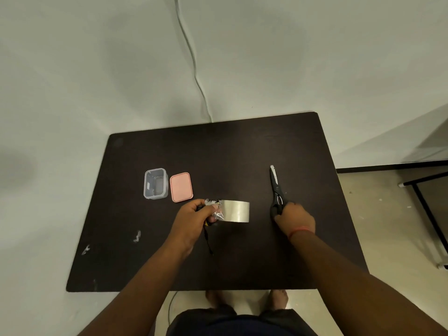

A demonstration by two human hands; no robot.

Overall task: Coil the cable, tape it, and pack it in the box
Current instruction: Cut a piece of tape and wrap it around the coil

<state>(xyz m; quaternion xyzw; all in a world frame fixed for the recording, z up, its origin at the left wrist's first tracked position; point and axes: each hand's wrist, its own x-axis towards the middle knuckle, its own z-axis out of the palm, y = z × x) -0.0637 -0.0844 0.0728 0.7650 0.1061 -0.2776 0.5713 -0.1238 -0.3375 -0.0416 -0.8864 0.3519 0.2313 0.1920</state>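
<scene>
Dark table (169,267). Left hand (194,219) closed round coiled black cable (208,232), clear tape (236,211) stretched from bundle to the right, loose cable end hanging below fist. Right hand (297,218) gripping handles of black scissors (276,190), blades pointing away, lying on table. Open clear box (156,183) at left, pink lid (181,187) just beside it, flat.
</scene>
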